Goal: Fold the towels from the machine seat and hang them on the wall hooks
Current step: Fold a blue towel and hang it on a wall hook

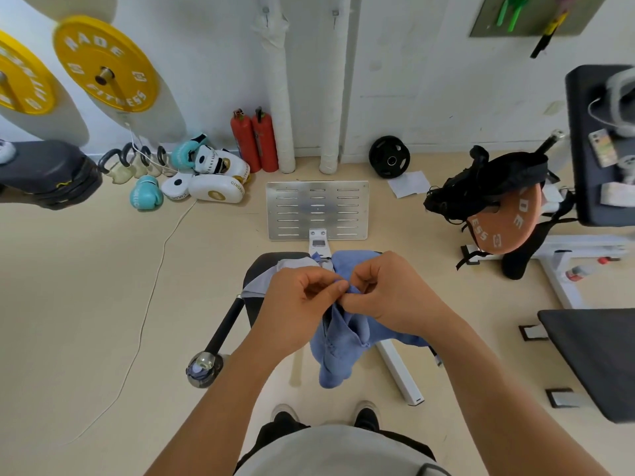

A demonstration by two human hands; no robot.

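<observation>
Over the dark machine seat (pixel 256 269), where a grey towel (pixel 271 276) lies flat, both forearms reach forward and the left hand (pixel 295 304) and right hand (pixel 388 293) meet knuckle to knuckle, curled fingers pinching one bunched edge of the blue towel (pixel 338 345), which hangs lengthwise downward.

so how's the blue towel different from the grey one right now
The blue towel is pinched at its top edge by both the left hand and the right hand and hangs down in loose folds; the grey towel lies untouched on the machine seat. The blue one shows most of its length, while the grey one is largely hidden behind the left hand. Neither towel is folded yet.
</observation>
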